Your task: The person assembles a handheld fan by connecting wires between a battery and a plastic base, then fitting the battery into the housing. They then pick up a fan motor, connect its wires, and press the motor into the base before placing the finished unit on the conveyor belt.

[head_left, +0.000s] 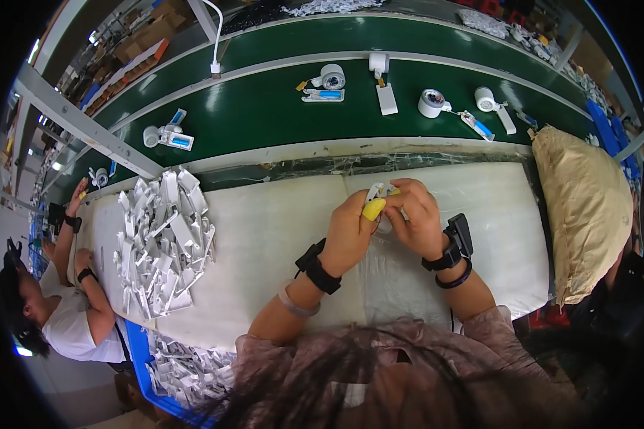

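Above the pale work mat, my left hand (349,232) is closed round a small white plastic part (374,191). A yellow covering (373,209) shows at the thumb of that hand. My right hand (416,218) meets it from the right, its bent fingers pinched at the same part. More yellow shows at the fingertips there. Most of the part is hidden by my fingers, so its full shape cannot be made out. A big heap of white plastic housings (166,247) lies on the mat to the left of my hands.
Beyond the mat, a green conveyor belt (257,114) carries several white round lamp-like assemblies (431,104) with blue cells. A brown sack (583,214) stands at the right. A blue bin (142,365) of white parts sits lower left. Another person (79,322) works at far left, beside a metal post (86,121).
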A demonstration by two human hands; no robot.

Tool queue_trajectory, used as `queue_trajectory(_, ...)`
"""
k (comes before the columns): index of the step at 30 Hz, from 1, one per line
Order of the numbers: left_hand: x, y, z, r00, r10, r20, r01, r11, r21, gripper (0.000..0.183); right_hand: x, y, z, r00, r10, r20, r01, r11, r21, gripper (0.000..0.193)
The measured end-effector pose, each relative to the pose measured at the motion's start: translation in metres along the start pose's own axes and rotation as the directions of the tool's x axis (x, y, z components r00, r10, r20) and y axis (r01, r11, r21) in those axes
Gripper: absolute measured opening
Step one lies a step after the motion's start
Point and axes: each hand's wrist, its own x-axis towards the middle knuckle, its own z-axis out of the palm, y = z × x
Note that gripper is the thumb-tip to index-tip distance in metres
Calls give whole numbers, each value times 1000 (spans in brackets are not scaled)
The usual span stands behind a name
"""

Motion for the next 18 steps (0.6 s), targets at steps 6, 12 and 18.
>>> queue_trajectory(6,4,4,-4,1000,-19,-6,19,996,88,12,-4,2,7,998,8,-57,-13,997,-81,19)
queue_trajectory(12,25,-5,-42,975,-190,-115,166,967,-195,30,-1,10,0,995,67,-80,-70,997,-40,20)
queue_trajectory(18,75,-12,-150,944,-159,-290,159,987,-24,36,-10,20,1,996,87,1,-87,996,11,18)
